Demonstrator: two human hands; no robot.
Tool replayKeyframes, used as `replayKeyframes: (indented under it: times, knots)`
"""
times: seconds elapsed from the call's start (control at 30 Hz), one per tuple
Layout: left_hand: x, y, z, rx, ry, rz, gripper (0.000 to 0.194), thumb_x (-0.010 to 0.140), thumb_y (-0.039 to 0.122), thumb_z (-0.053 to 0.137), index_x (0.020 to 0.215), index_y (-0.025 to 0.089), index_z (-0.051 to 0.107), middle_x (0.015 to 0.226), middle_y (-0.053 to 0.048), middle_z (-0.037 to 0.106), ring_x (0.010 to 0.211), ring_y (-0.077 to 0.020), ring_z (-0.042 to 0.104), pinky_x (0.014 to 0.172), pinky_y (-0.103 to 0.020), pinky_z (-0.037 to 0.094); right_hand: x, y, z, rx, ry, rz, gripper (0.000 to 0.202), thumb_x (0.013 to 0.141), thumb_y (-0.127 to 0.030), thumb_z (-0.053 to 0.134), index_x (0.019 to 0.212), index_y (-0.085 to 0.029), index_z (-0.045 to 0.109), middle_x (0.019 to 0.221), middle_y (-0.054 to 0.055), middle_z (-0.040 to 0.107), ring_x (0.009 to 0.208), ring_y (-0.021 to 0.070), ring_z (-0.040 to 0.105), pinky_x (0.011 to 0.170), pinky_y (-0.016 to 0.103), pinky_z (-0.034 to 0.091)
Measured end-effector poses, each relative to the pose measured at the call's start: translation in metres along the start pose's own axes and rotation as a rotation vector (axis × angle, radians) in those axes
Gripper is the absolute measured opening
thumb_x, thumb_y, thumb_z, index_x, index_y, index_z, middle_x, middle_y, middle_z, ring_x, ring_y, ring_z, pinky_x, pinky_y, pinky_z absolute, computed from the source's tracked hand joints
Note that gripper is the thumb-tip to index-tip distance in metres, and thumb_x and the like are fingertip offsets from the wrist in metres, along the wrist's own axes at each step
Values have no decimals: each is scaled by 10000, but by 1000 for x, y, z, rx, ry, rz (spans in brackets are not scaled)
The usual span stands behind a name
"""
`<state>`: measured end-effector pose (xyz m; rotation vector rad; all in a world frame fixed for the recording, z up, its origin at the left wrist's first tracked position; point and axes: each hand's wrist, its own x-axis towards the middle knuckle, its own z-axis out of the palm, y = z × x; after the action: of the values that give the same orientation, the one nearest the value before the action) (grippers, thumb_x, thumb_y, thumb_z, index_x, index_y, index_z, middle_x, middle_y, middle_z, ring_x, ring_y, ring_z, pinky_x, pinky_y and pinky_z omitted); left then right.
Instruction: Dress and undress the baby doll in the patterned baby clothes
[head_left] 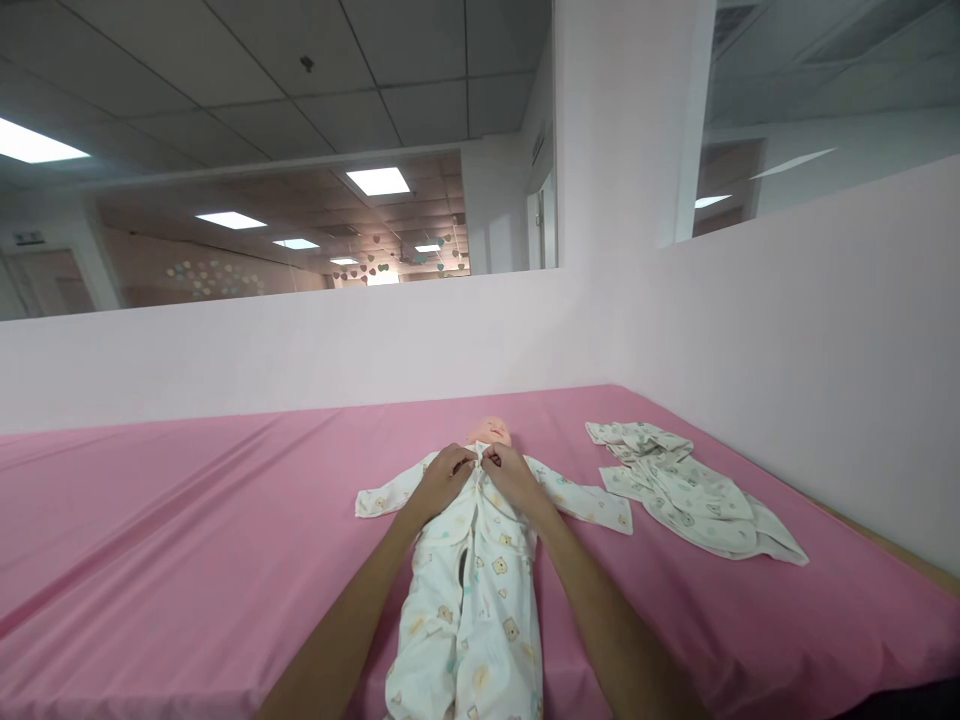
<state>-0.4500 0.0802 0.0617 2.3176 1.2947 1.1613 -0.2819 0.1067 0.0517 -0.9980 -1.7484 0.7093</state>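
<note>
A baby doll (491, 431) lies on its back, its head away from me. It wears a white baby jacket (585, 500) printed with small bears, sleeves spread to both sides, and matching trousers (499, 625). My left hand (448, 475) pinches the jacket's front edge just below the doll's chin. Close beside it, my right hand (510, 470) pinches the opposite edge at the collar. Whatever fastener sits between the fingertips is too small to make out. Below the hands the jacket's two front edges meet along the middle.
A pink sheet (202, 560) covers the padded surface under the doll. To the right lies a crumpled white printed baby garment (690, 495). A white wall (300, 355) with a window above stands behind, and another wall (825, 370) runs along the right.
</note>
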Motion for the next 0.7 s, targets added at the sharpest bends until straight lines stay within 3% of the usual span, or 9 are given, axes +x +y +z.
replayKeyframes:
  times: [0.4,0.57,0.7]
  knots:
    - [1,2,1,-25,14,-115,208,906,324,445,884,232,631,960,-25,624,950,-193,573,842,-319,428,-7,-7,-2,-98,-16,-42,99,761,-279,484,701,-201,482,667,-50,499,627,115,448,588,227,308]
    - [2,1,2,-25,31,-102,187,891,309,456,866,220,618,937,-28,622,919,-188,573,828,-317,427,-6,-10,2,-225,44,-28,116,787,-273,479,695,-202,473,671,-35,532,650,127,468,592,238,287]
    - [3,-4,3,-32,52,-132,179,883,310,454,849,212,599,923,-28,625,888,-185,574,800,-314,432,-11,-22,6,-288,148,-10,111,826,-303,476,855,-203,515,809,-2,593,722,150,511,630,250,315]
